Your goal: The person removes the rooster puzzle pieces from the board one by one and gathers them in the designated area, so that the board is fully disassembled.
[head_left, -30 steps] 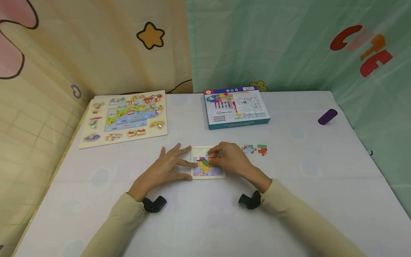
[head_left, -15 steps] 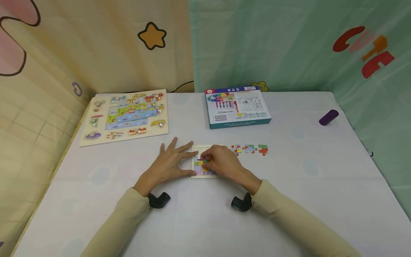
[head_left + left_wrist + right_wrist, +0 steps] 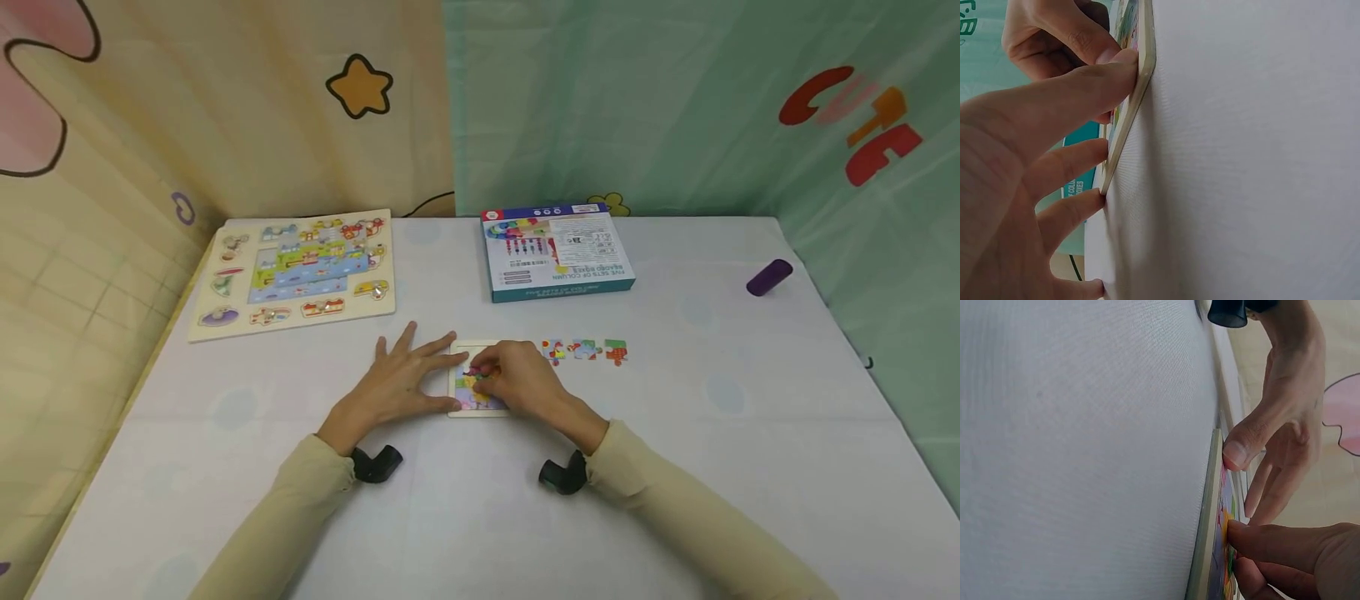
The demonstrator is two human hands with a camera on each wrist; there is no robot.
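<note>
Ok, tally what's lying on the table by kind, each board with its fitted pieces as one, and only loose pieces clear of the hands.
Puzzle boards, large board and small board: 2
Loose puzzle pieces: 3
Box: 1
Purple cylinder: 1
Total: 7

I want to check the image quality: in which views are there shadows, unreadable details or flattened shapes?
Head view: fairly even light, fine print on the box label unreadable; left wrist view: a soft shadow on the white cloth beside the puzzle frame; right wrist view: the frame seen almost edge-on, its picture squeezed narrow.
</note>
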